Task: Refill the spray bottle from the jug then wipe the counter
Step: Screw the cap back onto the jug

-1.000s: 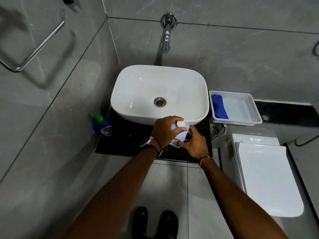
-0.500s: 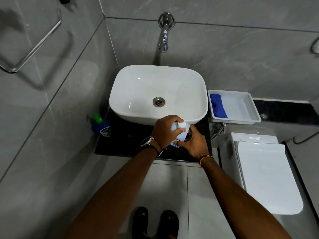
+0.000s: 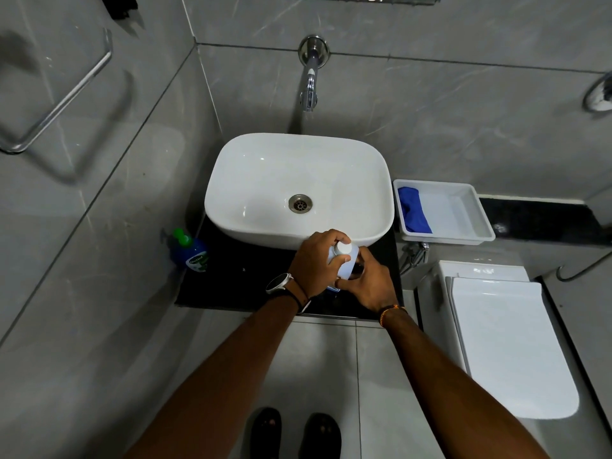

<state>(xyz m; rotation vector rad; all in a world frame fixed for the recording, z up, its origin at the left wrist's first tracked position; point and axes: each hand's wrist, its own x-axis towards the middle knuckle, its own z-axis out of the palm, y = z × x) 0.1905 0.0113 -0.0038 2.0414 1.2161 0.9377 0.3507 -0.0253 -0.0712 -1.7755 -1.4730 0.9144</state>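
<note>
A pale blue-white container (image 3: 348, 264) with a round white cap (image 3: 342, 248) stands on the black counter (image 3: 238, 279), just in front of the white sink (image 3: 298, 173). My left hand (image 3: 316, 261) wraps over its top, fingers curled around the cap. My right hand (image 3: 372, 286) clasps its lower right side near the counter. Most of the container is hidden by both hands, and I cannot tell whether it is the jug or the spray bottle. A folded blue cloth (image 3: 413, 210) lies in a white tray (image 3: 477, 210) right of the sink.
A blue soap bottle with a green cap (image 3: 190, 251) stands at the counter's left edge against the wall. A wall tap (image 3: 309, 84) hangs over the sink. A white toilet (image 3: 510, 342) sits at the lower right, a towel bar (image 3: 53, 101) on the left wall.
Both hands stay on the container in the same spot. My left fingers have shifted slightly around the cap, which shows more now.
</note>
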